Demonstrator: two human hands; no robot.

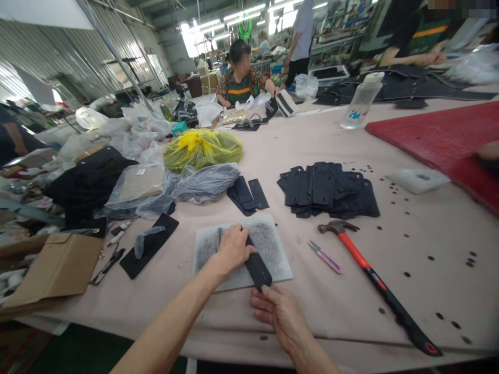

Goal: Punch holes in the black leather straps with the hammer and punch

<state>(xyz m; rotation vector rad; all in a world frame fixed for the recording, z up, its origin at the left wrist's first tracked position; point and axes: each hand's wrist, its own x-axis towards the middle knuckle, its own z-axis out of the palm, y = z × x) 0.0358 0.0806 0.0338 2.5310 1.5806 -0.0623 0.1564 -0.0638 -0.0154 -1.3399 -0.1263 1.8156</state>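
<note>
A pale board (280, 262) with a dark, worn surface lies in front of me on the table. Across its right part slants a dark, flat strip (258, 267) with rounded corners, perhaps leather. My left hand (234, 249) is closed over the strip's upper end, thumb along its face. Just left of those fingers a grey metal tool (220, 236) shows in part; I cannot tell whether the hand touches it. My right hand (283, 314) pinches the strip's near end at the board's front edge, its other fingers curled below.
To the right lie pink-handled thread snips (325, 257), a claw hammer (374, 275) and scattered dark discs. Beyond are a pile of dark pieces (327, 189), a yellow bag (202, 150) and a bottle (362, 101). A cardboard box (54, 270) stands left; a person (241, 78) sits opposite.
</note>
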